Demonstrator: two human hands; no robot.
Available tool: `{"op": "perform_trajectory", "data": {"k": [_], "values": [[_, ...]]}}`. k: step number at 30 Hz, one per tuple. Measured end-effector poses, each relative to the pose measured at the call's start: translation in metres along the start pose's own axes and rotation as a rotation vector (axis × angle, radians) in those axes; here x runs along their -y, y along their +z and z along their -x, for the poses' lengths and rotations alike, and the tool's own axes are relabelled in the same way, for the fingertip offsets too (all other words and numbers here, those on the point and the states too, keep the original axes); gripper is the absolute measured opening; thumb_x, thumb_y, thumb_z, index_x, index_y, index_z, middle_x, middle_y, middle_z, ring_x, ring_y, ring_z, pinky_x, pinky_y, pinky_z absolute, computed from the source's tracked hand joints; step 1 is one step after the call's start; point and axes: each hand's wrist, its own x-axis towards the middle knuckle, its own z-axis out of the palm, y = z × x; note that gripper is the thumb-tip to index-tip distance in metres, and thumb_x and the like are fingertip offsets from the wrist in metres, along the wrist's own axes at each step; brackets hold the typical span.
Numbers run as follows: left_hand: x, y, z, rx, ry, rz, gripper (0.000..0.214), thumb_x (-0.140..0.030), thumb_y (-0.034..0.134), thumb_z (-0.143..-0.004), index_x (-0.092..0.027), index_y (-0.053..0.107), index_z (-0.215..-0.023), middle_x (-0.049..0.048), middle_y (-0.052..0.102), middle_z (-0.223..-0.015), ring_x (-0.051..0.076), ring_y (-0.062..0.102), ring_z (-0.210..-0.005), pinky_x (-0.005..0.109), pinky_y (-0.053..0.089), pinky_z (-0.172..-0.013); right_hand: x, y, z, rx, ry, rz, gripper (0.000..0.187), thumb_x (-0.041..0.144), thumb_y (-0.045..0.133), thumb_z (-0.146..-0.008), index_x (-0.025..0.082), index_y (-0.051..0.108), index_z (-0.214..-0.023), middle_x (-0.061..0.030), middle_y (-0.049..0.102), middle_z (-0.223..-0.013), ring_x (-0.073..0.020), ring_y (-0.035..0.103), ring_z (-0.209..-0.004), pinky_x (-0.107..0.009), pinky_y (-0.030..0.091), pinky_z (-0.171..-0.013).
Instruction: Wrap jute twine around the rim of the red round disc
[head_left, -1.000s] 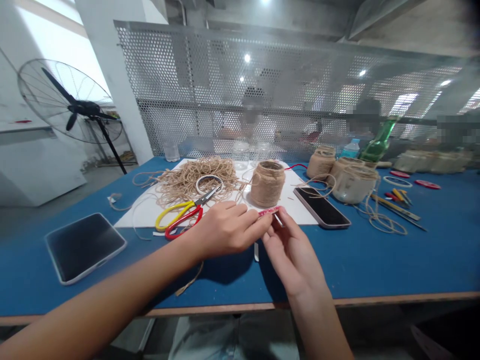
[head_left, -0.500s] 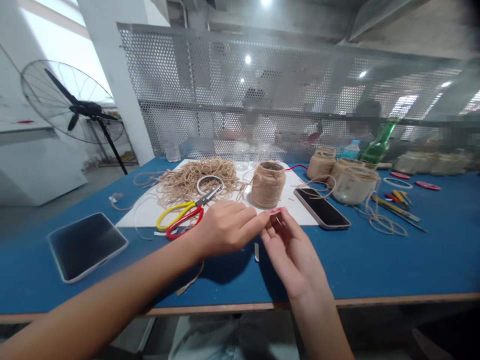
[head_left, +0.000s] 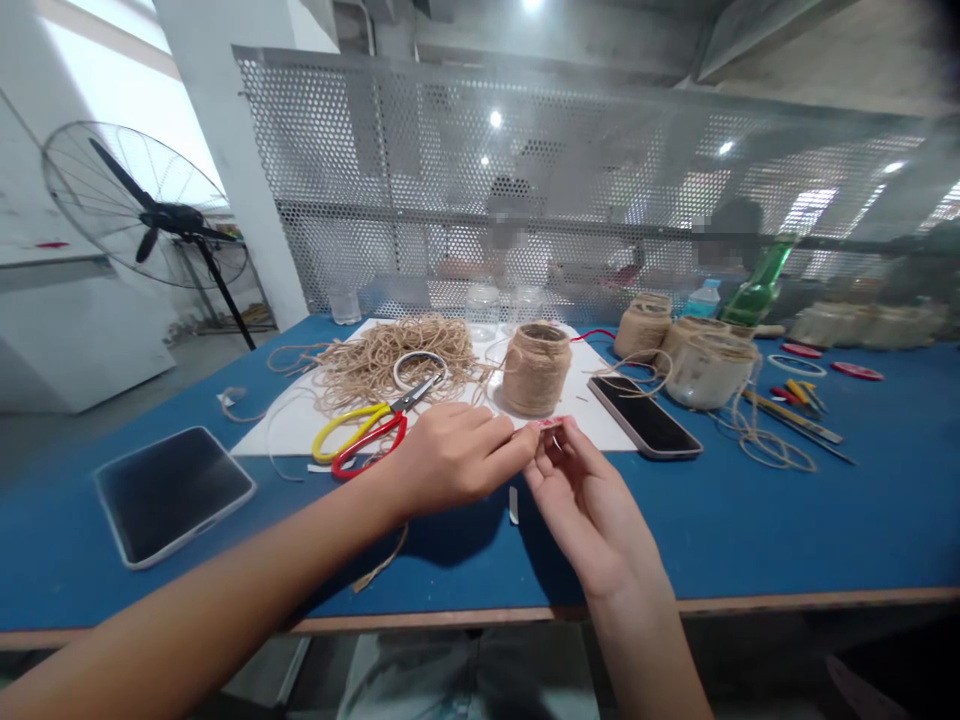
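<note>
Between my fingertips is a small flat piece with red marks; its kind is too small to make out. My left hand is closed, with thumb and forefinger pinching the piece's left end. My right hand pinches its right end, palm turned up. Just behind the fingers a twine-wrapped jar stands upright on a white sheet. Scissors with one yellow and one red handle lie left of my left hand, beside a heap of twine. A white paper strip lies below the hands.
A tablet-like device lies at the left, a phone at the right. Twine-wrapped jars, a green bottle and pencil-like tools stand or lie further right. A perforated metal screen closes off the back.
Both hands stay almost in place. The right hand has shifted very slightly right, and the fingertips have moved a little on the red-marked piece.
</note>
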Motion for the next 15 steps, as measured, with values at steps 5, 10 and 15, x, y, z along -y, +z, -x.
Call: {"op": "perform_trajectory", "data": {"k": [5, 10, 15], "values": [[0.0001, -0.0036, -0.0011, -0.014, 0.055, -0.014, 0.020, -0.022, 0.050, -0.081, -0.013, 0.053, -0.099, -0.0027, 0.054, -0.060, 0.009, 0.047, -0.054, 0.024, 0.034, -0.051, 0.0033, -0.0008, 0.0014, 0.009, 0.045, -0.046, 0.011, 0.012, 0.050, -0.081, 0.012, 0.059, -0.076, -0.0025, 0.063, -0.071, -0.0078, 0.061, -0.073, -0.020, 0.051, -0.078], [-0.0002, -0.0048, -0.0011, -0.023, 0.064, -0.047, 0.017, -0.021, 0.049, -0.082, -0.014, 0.053, -0.097, -0.0027, 0.054, -0.061, 0.008, 0.047, -0.053, 0.023, 0.033, -0.051, 0.0040, 0.0022, 0.0042, -0.023, 0.055, -0.092, 0.014, 0.012, 0.046, -0.084, 0.011, 0.058, -0.077, -0.0029, 0.061, -0.071, -0.0076, 0.061, -0.071, -0.020, 0.051, -0.077], [0.0004, -0.0072, -0.0023, -0.030, 0.061, -0.070, 0.014, -0.021, 0.049, -0.082, -0.015, 0.054, -0.094, -0.0036, 0.052, -0.058, 0.009, 0.044, -0.051, 0.024, 0.031, -0.050, 0.0067, 0.0009, 0.0042, -0.018, 0.101, -0.105, 0.015, 0.012, 0.042, -0.086, 0.011, 0.056, -0.081, -0.0037, 0.060, -0.073, -0.0088, 0.060, -0.074, -0.023, 0.052, -0.077]]}}
